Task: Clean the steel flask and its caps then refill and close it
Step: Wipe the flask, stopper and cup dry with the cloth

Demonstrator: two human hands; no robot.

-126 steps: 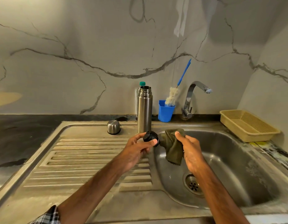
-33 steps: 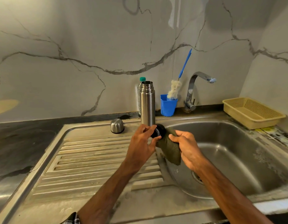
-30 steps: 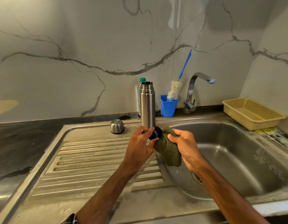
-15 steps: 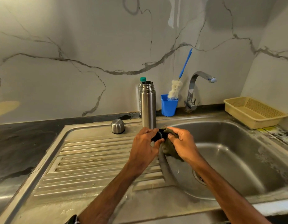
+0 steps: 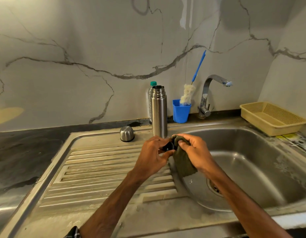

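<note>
The open steel flask [image 5: 159, 110] stands upright on the sink's back ledge, uncapped. Its steel outer cap [image 5: 126, 133] sits upside down to the left on the ledge. My left hand [image 5: 153, 154] holds the small black inner cap [image 5: 169, 146] just in front of the flask, above the basin's left rim. My right hand [image 5: 194, 151] grips a dark green cloth [image 5: 184, 163] and presses its top against the black cap; the rest of the cloth hangs down. Most of the cap is hidden by fingers and cloth.
A steel sink basin [image 5: 251, 162] lies to the right, a ribbed drainboard [image 5: 104, 170] to the left. Behind stand a blue cup [image 5: 181, 112] with a bottle brush [image 5: 187, 93], a tap [image 5: 207, 93], a plastic bottle [image 5: 151, 93] and a yellow basket [image 5: 272, 117].
My right hand has brought the cloth up over the black cap, bunching it against the cap, then let more cloth hang down. Both hands stay together in front of the flask.
</note>
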